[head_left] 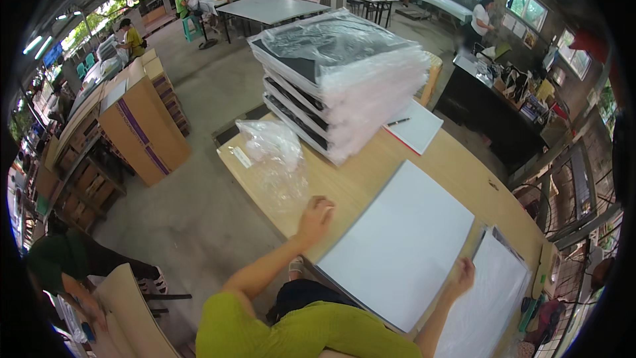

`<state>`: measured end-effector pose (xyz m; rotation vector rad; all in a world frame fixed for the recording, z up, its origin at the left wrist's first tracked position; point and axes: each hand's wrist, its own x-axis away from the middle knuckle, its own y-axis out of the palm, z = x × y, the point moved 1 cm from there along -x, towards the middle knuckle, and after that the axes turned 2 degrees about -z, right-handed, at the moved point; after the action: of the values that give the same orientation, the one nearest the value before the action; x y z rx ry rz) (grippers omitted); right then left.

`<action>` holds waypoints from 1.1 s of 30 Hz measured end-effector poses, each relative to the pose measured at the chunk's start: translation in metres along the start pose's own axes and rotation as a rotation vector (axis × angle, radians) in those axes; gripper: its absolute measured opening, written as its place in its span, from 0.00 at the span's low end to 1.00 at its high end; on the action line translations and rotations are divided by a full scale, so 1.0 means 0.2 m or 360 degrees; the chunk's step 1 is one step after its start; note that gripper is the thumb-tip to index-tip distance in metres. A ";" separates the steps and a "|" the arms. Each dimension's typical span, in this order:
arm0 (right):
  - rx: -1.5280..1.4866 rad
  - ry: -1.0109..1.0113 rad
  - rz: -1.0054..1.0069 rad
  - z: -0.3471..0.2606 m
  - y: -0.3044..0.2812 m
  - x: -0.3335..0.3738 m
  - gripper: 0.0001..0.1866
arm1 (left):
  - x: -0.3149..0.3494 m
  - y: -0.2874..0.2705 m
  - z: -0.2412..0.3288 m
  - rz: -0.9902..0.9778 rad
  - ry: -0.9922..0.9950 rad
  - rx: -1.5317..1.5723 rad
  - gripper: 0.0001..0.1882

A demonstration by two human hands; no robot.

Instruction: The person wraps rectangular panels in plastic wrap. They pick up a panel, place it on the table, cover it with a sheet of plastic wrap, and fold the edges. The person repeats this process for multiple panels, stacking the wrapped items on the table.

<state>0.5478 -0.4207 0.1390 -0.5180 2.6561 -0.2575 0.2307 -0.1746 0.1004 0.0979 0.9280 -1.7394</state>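
A large white rectangular panel (404, 238) lies at a slant on the pale wooden table (358, 189) in front of me. At its right edge my right hand (462, 278) has its fingers bent and closed on the rim. My left hand (315, 221) is over the table's near left edge, fingers loosely bent and apart, holding nothing that I can see. Just beyond it a crumpled clear plastic bag (275, 152) with a small white label rests on the tabletop. Another panel in clear plastic (483, 292) lies to the right, partly behind my right forearm.
A tall stack of plastic-wrapped dark panels (338, 79) stands at the table's far side. Beside it are a white pad (417, 129) and a pen (398, 121). Large cardboard boxes (142, 126) stand left. A co-worker (66, 265) bends at lower left; other people work farther back.
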 end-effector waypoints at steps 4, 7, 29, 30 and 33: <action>-0.0087 -0.0369 -0.1398 -0.42 0.84 0.13 0.15 | -0.03 -0.45 -0.14 0.0266 0.0150 -0.0710 0.14; -0.0139 -0.0687 -0.2165 -0.62 1.43 0.49 0.16 | -0.19 -0.57 -0.35 0.0299 -0.0238 -0.1181 0.13; 0.0819 -0.1063 -0.2003 -0.44 2.58 0.82 0.25 | -0.45 -0.73 -1.39 -0.0031 -0.0346 -0.0757 0.34; 0.0851 -0.1348 -0.1980 -0.28 2.44 0.85 0.25 | -0.48 -0.69 -1.39 -0.0197 -0.0486 -0.0858 0.34; -0.0023 -0.0155 -0.2485 -0.61 1.85 0.47 0.24 | -0.46 -0.60 -1.41 -0.0320 -0.0785 -0.1085 0.34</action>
<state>0.2987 -0.1073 0.1196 -2.3594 1.5680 -0.5797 0.0595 0.0821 0.0151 -0.8533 1.1224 -1.4318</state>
